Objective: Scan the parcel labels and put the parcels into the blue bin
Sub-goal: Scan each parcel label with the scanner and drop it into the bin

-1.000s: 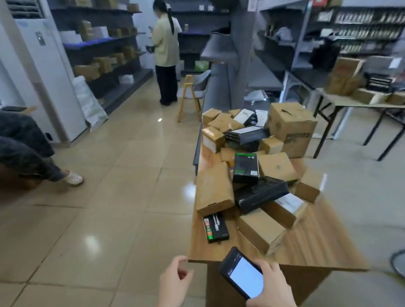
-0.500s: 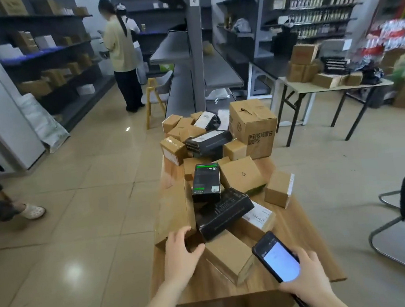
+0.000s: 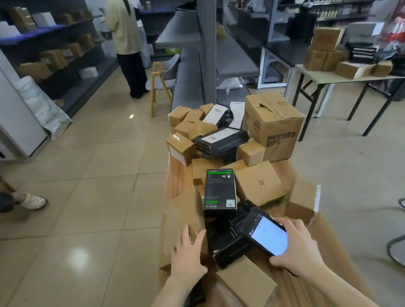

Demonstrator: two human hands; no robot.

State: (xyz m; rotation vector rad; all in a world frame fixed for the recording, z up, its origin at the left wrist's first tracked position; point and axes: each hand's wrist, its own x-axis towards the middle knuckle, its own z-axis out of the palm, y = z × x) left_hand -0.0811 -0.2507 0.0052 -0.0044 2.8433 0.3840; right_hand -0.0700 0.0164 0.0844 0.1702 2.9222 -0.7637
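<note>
One wooden worktop runs from near to far through the middle of the scene, and the parcels lie heaped on it; roughly a dozen are brown cardboard boxes and four are black. One large carton stands at the far right of the heap; one black parcel with a white label lies just left of it; one black box with green stripes lies tilted on top in the middle; one long black box lies nearer, partly under the phone.

Two hands show at the near end. The left hand rests on a flat brown parcel at the worktop's left edge, its fingers straight and spread, gripping nothing. The right hand grips the single phone, fingers curled round its edges, the lit screen facing up over the long black box. One brown box lies between the two forearms.

Far left, a person stands at the shelves; far right, one folding table carries more boxes.
</note>
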